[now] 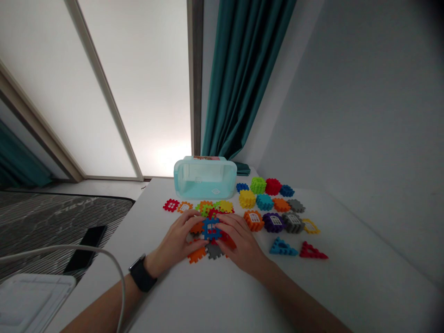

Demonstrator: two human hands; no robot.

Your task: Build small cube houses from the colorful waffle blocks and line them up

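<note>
My left hand (176,241) and my right hand (239,241) meet over a blue plastic waffle block (211,229), their fingers gripping its sides. A red block (225,239) lies partly hidden under my right fingers, and an orange block (197,227) sits beneath my left fingers. Loose orange and grey pieces (214,251) lie just below my hands. A black smartwatch (142,273) circles my left wrist. Beyond my hands, a mixed heap of small waffle blocks (210,208) lies close by, with several built-up cubes (265,202) and a blue triangular frame (282,248) to the right.
A translucent aqua plastic box (204,178) lies on its side at the far edge of the white table (347,277). A wall and teal curtain (239,69) stand beyond. Left of the table edge are a black phone (85,249), a white cable (69,247) and a white lid (31,303).
</note>
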